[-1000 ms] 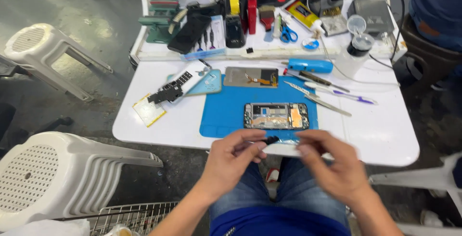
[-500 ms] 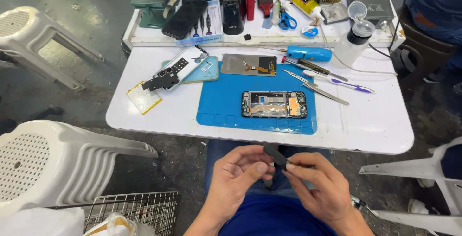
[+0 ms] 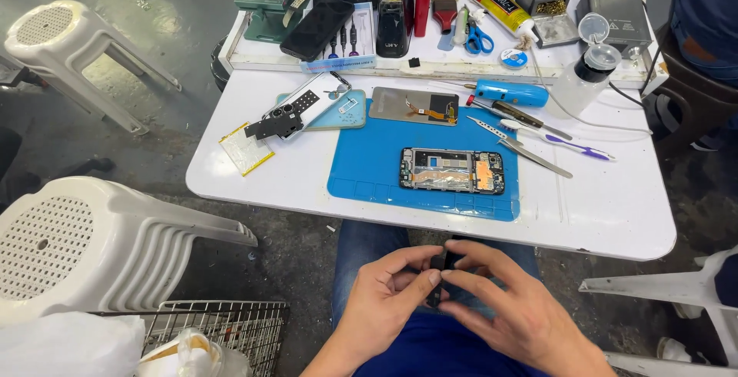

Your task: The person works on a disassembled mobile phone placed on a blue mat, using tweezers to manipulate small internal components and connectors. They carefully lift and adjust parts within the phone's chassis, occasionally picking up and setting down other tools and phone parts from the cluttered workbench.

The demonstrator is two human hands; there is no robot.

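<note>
Over my lap, below the table's front edge, my left hand (image 3: 388, 300) and my right hand (image 3: 511, 308) pinch a small black part (image 3: 440, 273) between their fingertips. On the white table (image 3: 615, 208) lies a blue mat (image 3: 369, 169). An opened phone frame (image 3: 452, 170) with its insides showing rests on that mat. A grey phone screen panel (image 3: 413, 106) with an orange flex cable lies at the mat's far edge.
Left of the mat lie a light blue phone back cover (image 3: 327, 108), a black bracket (image 3: 274, 125) and a yellowish battery (image 3: 246, 148). Tweezers (image 3: 519, 146), a blue-handled tool (image 3: 509, 93) and a pen lie on the right. A tool tray stands behind. White plastic stools (image 3: 77, 242) flank me.
Both hands have drawn back from the table edge down towards my lap, still working the small black part. The view has tilted downward, so the table sits higher.
</note>
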